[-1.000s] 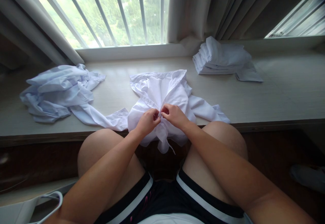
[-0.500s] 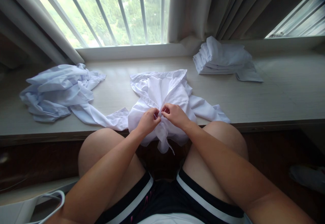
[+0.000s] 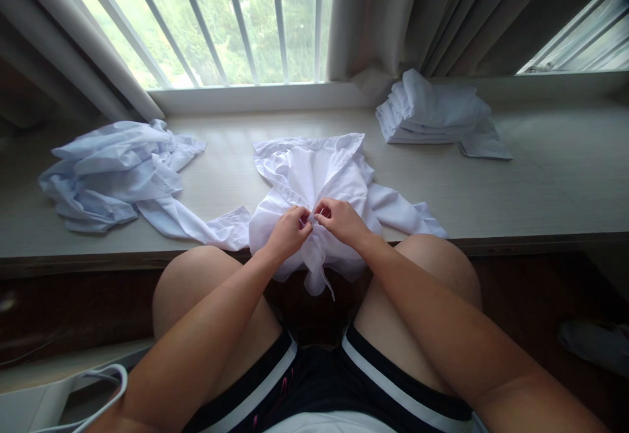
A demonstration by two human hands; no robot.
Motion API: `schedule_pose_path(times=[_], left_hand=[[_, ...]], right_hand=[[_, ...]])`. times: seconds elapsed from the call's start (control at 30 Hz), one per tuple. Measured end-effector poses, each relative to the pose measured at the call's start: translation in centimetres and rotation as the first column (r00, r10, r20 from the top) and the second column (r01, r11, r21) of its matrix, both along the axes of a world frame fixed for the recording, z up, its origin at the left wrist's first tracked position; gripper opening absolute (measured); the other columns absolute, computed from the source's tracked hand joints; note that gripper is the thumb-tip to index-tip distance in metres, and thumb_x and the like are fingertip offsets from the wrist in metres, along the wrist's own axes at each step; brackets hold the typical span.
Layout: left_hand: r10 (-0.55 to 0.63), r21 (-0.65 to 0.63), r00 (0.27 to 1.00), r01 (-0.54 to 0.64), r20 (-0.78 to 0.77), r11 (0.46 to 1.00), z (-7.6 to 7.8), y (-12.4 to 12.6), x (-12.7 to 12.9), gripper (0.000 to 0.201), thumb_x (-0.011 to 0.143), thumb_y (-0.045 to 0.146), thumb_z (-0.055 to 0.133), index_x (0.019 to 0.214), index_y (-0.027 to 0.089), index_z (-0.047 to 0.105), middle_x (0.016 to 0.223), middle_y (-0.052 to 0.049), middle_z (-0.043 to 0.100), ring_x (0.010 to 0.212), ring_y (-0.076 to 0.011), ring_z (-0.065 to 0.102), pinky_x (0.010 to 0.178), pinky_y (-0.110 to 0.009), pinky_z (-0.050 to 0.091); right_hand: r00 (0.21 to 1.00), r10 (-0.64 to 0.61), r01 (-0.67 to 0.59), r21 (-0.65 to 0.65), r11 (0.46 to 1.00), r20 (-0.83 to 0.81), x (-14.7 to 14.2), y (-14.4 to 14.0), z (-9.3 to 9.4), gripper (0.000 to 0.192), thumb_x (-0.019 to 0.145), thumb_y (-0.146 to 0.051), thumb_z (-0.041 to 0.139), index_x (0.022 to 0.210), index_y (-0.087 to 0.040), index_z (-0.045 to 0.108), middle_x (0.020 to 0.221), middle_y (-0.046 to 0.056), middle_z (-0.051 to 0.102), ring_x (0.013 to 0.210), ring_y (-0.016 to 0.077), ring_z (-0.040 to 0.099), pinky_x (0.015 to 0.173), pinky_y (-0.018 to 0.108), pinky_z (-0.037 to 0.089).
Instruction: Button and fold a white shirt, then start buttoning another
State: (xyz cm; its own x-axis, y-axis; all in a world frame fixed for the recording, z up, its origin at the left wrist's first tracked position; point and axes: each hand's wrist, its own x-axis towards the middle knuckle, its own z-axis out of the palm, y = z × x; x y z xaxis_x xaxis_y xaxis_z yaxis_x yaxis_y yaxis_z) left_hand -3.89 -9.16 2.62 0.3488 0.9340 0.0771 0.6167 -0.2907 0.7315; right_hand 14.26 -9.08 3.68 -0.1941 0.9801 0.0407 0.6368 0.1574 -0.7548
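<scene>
A white shirt lies collar-away on the pale wooden ledge, its hem hanging over the front edge between my knees. My left hand and my right hand meet at the shirt's front placket, fingertips pinching the cloth together at one spot. Both hands are closed on the fabric. The shirt's sleeves spread out to either side on the ledge.
A crumpled pale blue shirt lies on the ledge at the left. A stack of folded white shirts sits at the back right by the curtain. A barred window runs behind. A white hanger shows at bottom left.
My hands have shifted slightly up the placket, still pinched together on the white shirt. The view has tilted a little; nothing else moved.
</scene>
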Motion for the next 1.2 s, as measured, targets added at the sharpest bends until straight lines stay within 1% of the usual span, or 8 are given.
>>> schedule_pose_path(times=[0.2,0.73,1.0,1.2], left_hand=[[0.007,0.009,1.0,-0.007,-0.007,1.0,0.01,0.02,0.02,0.009,0.085,0.012,0.059,0.08,0.019,0.06,0.083,-0.001,0.059,0.08,-0.0162,0.055,0.076,-0.03,0.044],[0.003,0.011,1.0,-0.003,-0.005,1.0,0.09,0.06,0.05,0.011,0.083,0.009,0.059,0.079,0.019,0.061,0.082,-0.001,0.058,0.079,-0.0162,0.055,0.075,-0.03,0.044],[0.018,0.009,1.0,-0.018,-0.014,1.0,-0.13,0.13,0.09,0.011,0.082,0.009,0.06,0.08,0.019,0.063,0.082,-0.001,0.06,0.079,-0.0165,0.056,0.076,-0.03,0.045],[0.008,0.018,1.0,-0.008,-0.004,1.0,-0.13,0.07,0.02,0.011,0.083,0.009,0.06,0.079,0.019,0.063,0.081,-0.001,0.061,0.079,-0.0163,0.056,0.076,-0.03,0.045]], right_hand=[[1.0,0.004,-0.004,-0.011,1.0,-0.005,0.01,-0.01,-0.01,0.006,0.089,-0.018,0.067,0.091,-0.02,0.073,0.082,0.0,0.073,0.077,0.0134,0.066,0.077,0.023,0.048],[1.0,0.008,-0.008,0.0,1.0,0.014,0.1,-0.04,-0.1,0.008,0.089,-0.018,0.066,0.092,-0.02,0.073,0.084,0.001,0.073,0.079,0.0142,0.067,0.078,0.023,0.048],[0.999,0.004,-0.004,-0.013,1.0,0.033,0.09,-0.11,0.12,0.005,0.089,-0.019,0.068,0.09,-0.02,0.072,0.082,0.0,0.073,0.078,0.0145,0.067,0.075,0.023,0.048],[1.0,0.007,-0.007,-0.01,1.0,0.023,0.05,-0.14,-0.02,0.004,0.089,-0.019,0.068,0.089,-0.021,0.072,0.082,0.001,0.073,0.078,0.0143,0.067,0.075,0.023,0.048]])
